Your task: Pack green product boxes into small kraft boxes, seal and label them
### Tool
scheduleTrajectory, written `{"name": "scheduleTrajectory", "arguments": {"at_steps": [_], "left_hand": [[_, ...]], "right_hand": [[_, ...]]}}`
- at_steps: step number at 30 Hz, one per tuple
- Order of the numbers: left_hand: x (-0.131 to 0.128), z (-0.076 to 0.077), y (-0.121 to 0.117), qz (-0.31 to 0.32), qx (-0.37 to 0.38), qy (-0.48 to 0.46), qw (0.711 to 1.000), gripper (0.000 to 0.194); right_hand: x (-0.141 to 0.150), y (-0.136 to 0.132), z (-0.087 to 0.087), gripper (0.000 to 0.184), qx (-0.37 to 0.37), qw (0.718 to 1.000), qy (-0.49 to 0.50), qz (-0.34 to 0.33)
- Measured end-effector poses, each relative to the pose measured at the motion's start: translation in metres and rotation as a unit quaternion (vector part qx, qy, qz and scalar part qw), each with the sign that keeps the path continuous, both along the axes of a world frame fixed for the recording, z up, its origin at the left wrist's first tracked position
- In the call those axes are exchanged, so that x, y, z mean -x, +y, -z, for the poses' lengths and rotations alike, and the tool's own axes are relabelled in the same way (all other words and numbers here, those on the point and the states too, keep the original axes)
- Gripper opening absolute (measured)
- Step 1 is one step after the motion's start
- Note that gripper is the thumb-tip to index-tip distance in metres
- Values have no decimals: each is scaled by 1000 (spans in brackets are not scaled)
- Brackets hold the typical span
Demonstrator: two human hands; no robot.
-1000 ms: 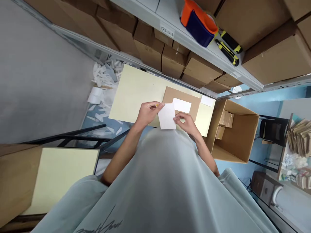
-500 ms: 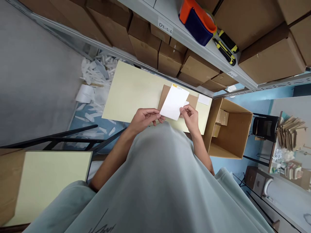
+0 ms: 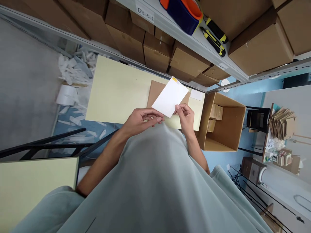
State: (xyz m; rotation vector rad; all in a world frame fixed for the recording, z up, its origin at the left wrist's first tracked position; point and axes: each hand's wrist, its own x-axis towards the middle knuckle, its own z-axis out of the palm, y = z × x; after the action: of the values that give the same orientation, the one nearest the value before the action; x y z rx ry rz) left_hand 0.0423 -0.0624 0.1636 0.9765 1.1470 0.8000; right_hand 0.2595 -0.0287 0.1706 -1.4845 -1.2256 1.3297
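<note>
A white card (image 3: 168,97) with a small yellow-orange print at its top corner is held tilted over the table. My right hand (image 3: 186,118) pinches its right edge between thumb and fingers. My left hand (image 3: 145,121) has its fingers stretched out along the card's lower left edge, thumb apart; whether it bears any of the card's weight cannot be made out. Behind the card lies a flat brown cardboard piece (image 3: 153,91), partly hidden by it. A smaller white paper (image 3: 197,94) rests at the right end of the pale yellow table (image 3: 114,87).
An open carton (image 3: 229,126) with small boxes inside stands right of the table. Above runs a shelf (image 3: 167,27) with a blue-orange tape dispenser (image 3: 181,14), two box cutters (image 3: 213,40) and cartons. White scraps and a white roll (image 3: 66,95) lie at the left.
The card has been turned over, showing its printed corner, and moved up from near my body to above the cardboard. My left hand has slid from its top corner to its lower edge.
</note>
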Motion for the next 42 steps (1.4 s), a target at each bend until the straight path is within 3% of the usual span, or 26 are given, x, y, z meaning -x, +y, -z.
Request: {"name": "scheduleTrajectory", "arguments": {"at_steps": [11, 25, 42], "left_hand": [[-41, -9, 1, -45, 10, -30, 998, 56], [-58, -15, 2, -66, -6, -25, 997, 40], [-76, -16, 4, -74, 14, -18, 997, 44]], "right_hand": [[-10, -13, -11, 50, -18, 999, 2, 31], [-30, -10, -12, 48, -20, 999, 17, 30], [-45, -10, -12, 49, -9, 999, 16, 42]]}}
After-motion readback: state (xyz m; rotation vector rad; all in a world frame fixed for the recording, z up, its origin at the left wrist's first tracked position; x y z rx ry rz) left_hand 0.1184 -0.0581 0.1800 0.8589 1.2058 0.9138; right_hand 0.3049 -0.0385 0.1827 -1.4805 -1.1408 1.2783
